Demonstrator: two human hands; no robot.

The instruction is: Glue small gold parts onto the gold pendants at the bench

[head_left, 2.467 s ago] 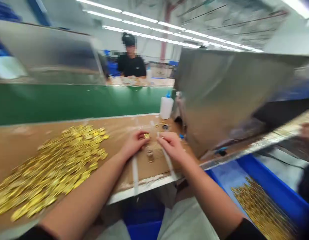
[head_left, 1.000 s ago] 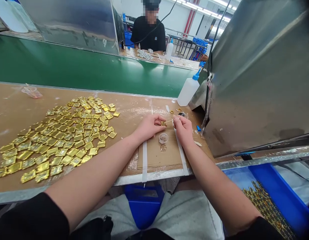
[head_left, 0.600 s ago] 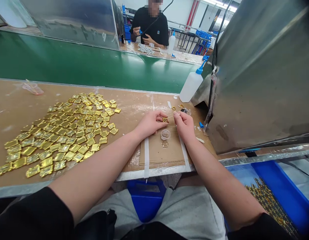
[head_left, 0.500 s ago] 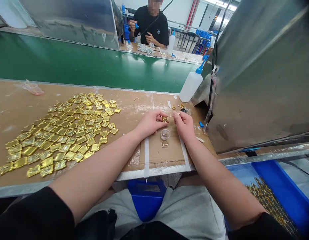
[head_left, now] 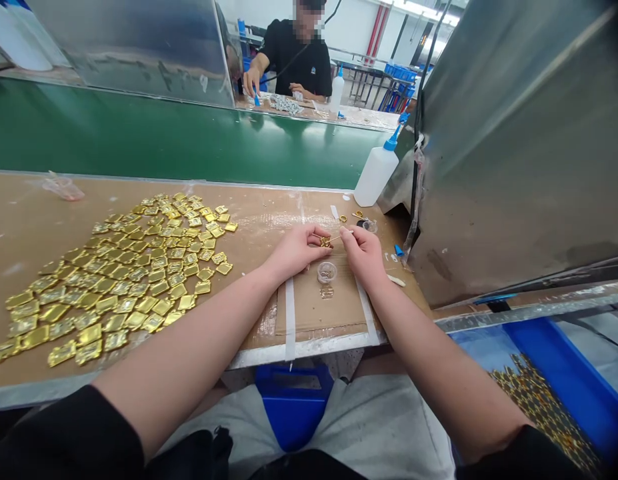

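Between the thumb and fingers of my left hand (head_left: pixel 301 248) is a small gold-coloured metal piece (head_left: pixel 325 242), partly covered by the fingertips. My right hand (head_left: pixel 363 250) pinches a thin pale stick (head_left: pixel 335 238), whose tip reaches to the gold piece. Just below the hands, a small clear round cup (head_left: pixel 327 272) stands on a cardboard sheet (head_left: pixel 309 313) edged with white tape. Several thin outlines, perhaps clear film or residue, show on the sheet below the cup. To the left, many flat gold rectangular pieces (head_left: pixel 133 267) lie spread on the brown worktop.
A white squeeze bottle (head_left: pixel 375 175) with a blue tip stands behind my right hand. Gold rings (head_left: pixel 343 219) and a blue cap (head_left: pixel 399 250) lie nearby. A metal panel (head_left: pixel 513 167) bounds the right. A blue bin (head_left: pixel 563 367) holds gold parts. Across the green belt (head_left: pixel 163 137) sits another person (head_left: pixel 299 60).
My hands hold nearly the same pose, stick against the gold piece. My view has shifted slightly. The person opposite has lowered one hand with a blue item to the table.
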